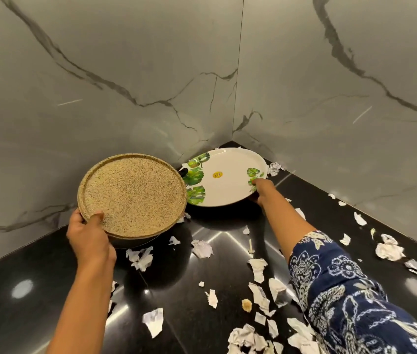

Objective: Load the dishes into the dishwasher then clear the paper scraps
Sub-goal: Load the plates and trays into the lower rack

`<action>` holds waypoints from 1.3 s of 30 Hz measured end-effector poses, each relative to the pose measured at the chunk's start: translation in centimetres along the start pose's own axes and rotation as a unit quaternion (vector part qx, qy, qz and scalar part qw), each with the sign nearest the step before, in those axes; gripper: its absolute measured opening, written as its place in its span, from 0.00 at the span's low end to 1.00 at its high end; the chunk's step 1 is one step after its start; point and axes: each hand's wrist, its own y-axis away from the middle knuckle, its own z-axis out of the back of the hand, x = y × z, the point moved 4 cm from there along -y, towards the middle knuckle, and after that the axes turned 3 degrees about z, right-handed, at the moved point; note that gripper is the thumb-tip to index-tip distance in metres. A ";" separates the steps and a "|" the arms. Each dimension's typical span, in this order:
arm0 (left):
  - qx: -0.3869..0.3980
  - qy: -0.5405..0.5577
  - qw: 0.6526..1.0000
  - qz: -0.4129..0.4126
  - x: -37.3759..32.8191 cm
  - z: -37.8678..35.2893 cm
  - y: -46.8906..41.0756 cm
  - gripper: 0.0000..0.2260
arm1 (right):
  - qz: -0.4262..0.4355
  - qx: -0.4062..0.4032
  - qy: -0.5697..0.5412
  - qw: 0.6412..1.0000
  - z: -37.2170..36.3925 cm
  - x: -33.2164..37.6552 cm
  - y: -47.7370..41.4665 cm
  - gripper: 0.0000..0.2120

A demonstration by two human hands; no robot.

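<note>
Tan plate is tipped up off the counter, with my left hand gripping its near rim, thumb on top. White plate sits just behind it in the corner, also tipped, and my right hand pinches its right rim. Early stage, I'd say: plates only picked up, nothing loaded, dishwasher not in view. Scraps litter the black counter, none cleared, mostly around my right arm.
</note>
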 end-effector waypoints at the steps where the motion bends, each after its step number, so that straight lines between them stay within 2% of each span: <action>1: 0.000 0.007 1.000 -0.003 -0.4 0.4 0.4 0.12 | 0.017 -0.007 0.000 1.000 0.3 0.3 1.1 0.15; 4: 0.012 0.016 1.000 -0.016 -2.0 1.7 1.8 0.12 | 0.054 -0.040 0.011 0.998 2.7 0.3 4.4 0.15; 14: 0.049 0.040 0.998 -0.027 -5.0 7.5 10.5 0.11 | 0.071 -0.123 -0.066 0.988 16.1 -4.0 16.9 0.16; 19: 0.081 0.018 0.996 -0.043 -3.8 12.8 18.2 0.15 | 0.069 -0.131 -0.146 0.978 24.0 -9.7 26.9 0.17; 24: 0.117 0.013 0.993 -0.031 -2.2 18.9 26.7 0.12 | 0.087 -0.121 -0.220 0.964 30.1 -15.1 38.7 0.13; 27: 0.139 0.006 0.990 -0.019 -1.8 22.5 31.3 0.11 | 0.095 -0.159 -0.220 0.958 33.9 -18.8 45.9 0.15; 30: 0.177 -0.006 0.984 -0.016 -1.7 25.9 34.9 0.08 | 0.100 -0.205 -0.227 0.947 37.5 -22.9 53.2 0.11; 39: 0.319 -0.060 0.946 -0.025 -0.2 35.9 44.2 0.07 | 0.123 -0.347 -0.231 0.901 44.7 -37.1 74.2 0.12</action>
